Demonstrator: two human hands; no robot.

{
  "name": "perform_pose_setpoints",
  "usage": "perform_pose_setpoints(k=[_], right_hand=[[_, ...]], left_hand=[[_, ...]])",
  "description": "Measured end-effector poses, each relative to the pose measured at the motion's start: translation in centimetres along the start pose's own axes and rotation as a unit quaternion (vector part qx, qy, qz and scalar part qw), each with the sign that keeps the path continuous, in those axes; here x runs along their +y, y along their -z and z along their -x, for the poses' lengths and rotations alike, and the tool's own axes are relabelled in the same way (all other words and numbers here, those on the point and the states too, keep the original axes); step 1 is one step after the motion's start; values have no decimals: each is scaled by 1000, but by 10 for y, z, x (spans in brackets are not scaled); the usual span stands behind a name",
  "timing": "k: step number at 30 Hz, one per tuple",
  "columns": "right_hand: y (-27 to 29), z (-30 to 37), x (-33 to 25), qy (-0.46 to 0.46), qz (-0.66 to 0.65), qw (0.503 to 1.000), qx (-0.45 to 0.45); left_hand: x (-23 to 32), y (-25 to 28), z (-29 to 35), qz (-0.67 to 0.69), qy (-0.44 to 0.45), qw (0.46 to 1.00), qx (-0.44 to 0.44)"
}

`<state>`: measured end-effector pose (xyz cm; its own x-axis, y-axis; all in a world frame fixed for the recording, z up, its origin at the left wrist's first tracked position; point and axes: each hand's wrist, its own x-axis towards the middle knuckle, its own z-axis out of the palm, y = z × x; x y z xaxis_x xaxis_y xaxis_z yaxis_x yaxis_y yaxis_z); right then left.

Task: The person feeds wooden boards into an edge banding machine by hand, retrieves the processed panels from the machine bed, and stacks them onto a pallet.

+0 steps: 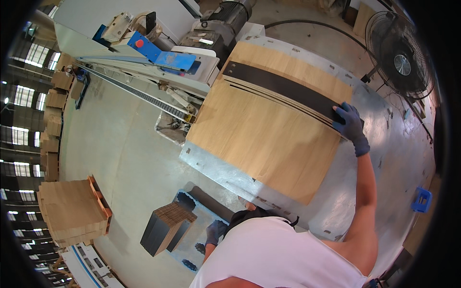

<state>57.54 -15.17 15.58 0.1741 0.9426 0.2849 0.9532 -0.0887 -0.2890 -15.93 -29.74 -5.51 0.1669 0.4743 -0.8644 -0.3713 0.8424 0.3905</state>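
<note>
A stack of long, narrow boards with dark top faces (283, 86) lies across a wide wood-grain panel (259, 134). My right hand (349, 124), in a dark blue-grey glove, grips the right end of the top dark board. Low and to the left, my left hand (216, 232), gloved the same way, hangs beside my body at the edge of a worn blue platform (204, 228). Its fingers are too small and dark to read. On that platform stands a block of stacked dark boards (168, 225) with brown edges, left of my left hand.
The panel rests on a metal-topped table (216, 168). Beyond stand a motor (230, 19) and a machine with a blue bracket (158, 55). A large fan (401, 62) is at far right, a blue crate (422, 199) below it. Stacked brown sheets (72, 206) stand at left.
</note>
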Motion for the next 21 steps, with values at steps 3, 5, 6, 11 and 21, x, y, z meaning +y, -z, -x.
perform_pose_setpoints(k=[3,5,6,11,21], right_hand=[[-5,-15,-5,-33,-56,996,-62],[-23,-38,-7,-23,-69,996,-56],[-25,-36,-6,-19,-42,998,-50],[-60,-135,-20,-78,-169,953,-239],[-88,-200,-58,-111,-262,839,-464]], left_hand=[[19,0,-9,-65,86,993,-42],[27,-19,-10,-115,83,988,54],[30,-42,-3,-156,72,975,138],[30,-75,23,-140,-59,961,230],[8,-62,32,-203,-29,959,198]])
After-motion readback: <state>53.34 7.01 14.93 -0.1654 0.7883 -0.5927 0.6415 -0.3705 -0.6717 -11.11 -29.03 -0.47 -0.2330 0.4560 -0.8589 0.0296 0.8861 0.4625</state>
